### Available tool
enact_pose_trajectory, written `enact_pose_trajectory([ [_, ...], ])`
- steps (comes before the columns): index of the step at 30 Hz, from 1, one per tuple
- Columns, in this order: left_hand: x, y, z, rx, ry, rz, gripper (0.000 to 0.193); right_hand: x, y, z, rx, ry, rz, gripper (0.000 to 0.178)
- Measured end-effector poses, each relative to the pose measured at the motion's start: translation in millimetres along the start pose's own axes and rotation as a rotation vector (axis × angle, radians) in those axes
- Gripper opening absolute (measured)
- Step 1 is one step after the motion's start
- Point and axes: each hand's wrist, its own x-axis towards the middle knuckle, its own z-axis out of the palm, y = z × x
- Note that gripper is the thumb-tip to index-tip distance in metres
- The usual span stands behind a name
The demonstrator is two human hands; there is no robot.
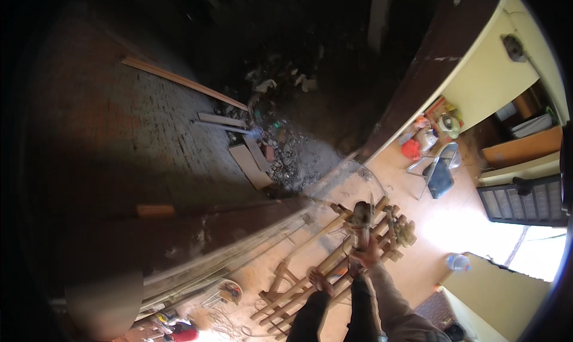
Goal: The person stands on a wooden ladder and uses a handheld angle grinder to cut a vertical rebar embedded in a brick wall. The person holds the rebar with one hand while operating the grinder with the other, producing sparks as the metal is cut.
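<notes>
My right hand (368, 253), at the end of a grey-brown sleeve, is wrapped round the body of a power tool that looks like an angle grinder (360, 224). A thin blade-like edge rises beside the tool's head. Below the tool lies a slatted wooden frame (325, 264) of crossed bars, set at a slant on the floor. My left hand (320, 280), in a dark sleeve, rests on one of its bars with the fingers bent over the wood. Between my forearms, a dark limb-like shape (360, 306) reaches up toward the tool; I cannot tell what it is.
Rubble (289, 154) and loose boards (250, 166) lie in the dark area ahead. At the right stand a folding chair (440, 178), several bags (425, 139) and a water jug (457, 262). A round container (230, 292) and cables (224, 324) lie at the lower left.
</notes>
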Motion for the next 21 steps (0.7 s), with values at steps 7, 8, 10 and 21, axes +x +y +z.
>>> enact_pose_trajectory([
  [7, -10.7, -7.9, 32.8, 0.037, -0.069, 0.091, 0.056, -69.3, -195.2, 25.0, 0.171, -0.121, -0.081, 0.088],
  [8, -14.6, -12.8, 35.6, 0.059, -0.037, 0.054, 0.054, -83.1, -217.3, 24.5, 0.127, -0.138, -0.07, 0.087],
  [10, -23.7, -17.2, 38.7, 0.041, -0.014, -0.014, 0.055, -116.2, -258.9, 23.2, 0.218, -0.149, -0.142, 0.086],
  [21, -54.6, 3.6, 65.4, 0.32, -0.244, -0.059, 0.097, -231.9, -427.2, -13.3, 0.538, -0.681, -0.181, 0.082],
])
